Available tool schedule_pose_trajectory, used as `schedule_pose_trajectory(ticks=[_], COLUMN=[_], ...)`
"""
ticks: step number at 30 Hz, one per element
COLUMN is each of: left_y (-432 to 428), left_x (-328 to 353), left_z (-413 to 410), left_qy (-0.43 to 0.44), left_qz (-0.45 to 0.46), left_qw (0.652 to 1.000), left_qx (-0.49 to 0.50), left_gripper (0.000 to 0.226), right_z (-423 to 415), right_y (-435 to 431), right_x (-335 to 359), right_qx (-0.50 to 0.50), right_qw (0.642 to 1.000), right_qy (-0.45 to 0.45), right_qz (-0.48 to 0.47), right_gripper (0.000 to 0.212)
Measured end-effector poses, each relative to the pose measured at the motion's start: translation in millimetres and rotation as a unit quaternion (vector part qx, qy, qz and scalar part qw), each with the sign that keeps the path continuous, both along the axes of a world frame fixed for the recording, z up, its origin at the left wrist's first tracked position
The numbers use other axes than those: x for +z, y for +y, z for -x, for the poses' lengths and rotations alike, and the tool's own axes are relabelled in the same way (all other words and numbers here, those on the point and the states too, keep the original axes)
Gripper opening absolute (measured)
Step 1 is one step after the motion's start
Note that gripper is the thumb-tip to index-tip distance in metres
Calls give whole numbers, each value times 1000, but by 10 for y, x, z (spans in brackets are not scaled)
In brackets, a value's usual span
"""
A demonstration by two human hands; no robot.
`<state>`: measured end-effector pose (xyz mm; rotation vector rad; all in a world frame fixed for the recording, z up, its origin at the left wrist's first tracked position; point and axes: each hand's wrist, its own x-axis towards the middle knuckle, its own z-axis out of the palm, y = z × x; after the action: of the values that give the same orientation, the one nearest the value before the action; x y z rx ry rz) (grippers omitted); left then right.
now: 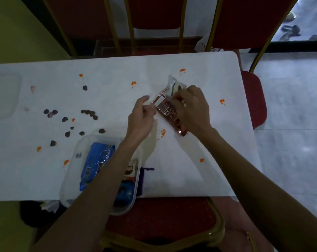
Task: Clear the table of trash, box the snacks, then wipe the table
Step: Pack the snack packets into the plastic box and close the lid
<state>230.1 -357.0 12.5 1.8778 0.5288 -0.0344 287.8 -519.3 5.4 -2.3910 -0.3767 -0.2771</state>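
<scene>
A copper-red snack packet (169, 113) with a torn clear and white end lies slantwise on the white table (199, 160). My right hand (192, 108) grips the packet from the right, over its upper part. My left hand (141, 117) pinches the packet's left corner with thumb and fingers. A clear plastic box (72, 171) at the near edge holds a blue snack packet (95, 166) and more packets under my left forearm. Dark brown crumbs (88, 112) and orange smears (133, 83) dot the tabletop.
A clear lid (3, 97) lies at the table's far left. Red chairs with gold frames (154, 17) stand behind the table, another red seat (254, 99) is at the right end, and one (163, 219) sits below me. A dark purple pouch (145, 171) lies beside the box.
</scene>
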Motion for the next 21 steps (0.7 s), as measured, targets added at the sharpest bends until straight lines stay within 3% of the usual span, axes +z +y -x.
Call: schedule_pose_trajectory(ticks=[4, 7, 9, 12, 16, 18, 21], left_y=[353, 755, 916, 1012, 1006, 961, 931], left_x=[229, 162, 130, 146, -2, -64, -138], left_z=[345, 622, 836, 1263, 1504, 1527, 1605], left_qy=[-37, 13, 61, 42, 71, 95, 118], left_qz=[107, 144, 165, 74, -18, -28, 0], left_qw=[988, 972, 955, 981, 990, 990, 992], left_qx=[101, 185, 239, 175, 120, 99, 45], left_gripper=[37, 34, 28, 23, 36, 40, 27], right_z=[725, 1132, 1284, 1395, 1433, 1424, 1435], right_y=[418, 703, 823, 959, 1059, 1055, 1037], right_x=[374, 465, 411, 251, 65, 40, 40], right_qx=[141, 248, 308, 349, 341, 327, 317], right_qw=[988, 967, 948, 928, 915, 913, 907], right_qy=[-44, -47, -36, -33, -4, 14, 39], right_qz=[-36, 19, 72, 126, 215, 244, 275], right_gripper=[24, 10, 14, 14, 23, 28, 30])
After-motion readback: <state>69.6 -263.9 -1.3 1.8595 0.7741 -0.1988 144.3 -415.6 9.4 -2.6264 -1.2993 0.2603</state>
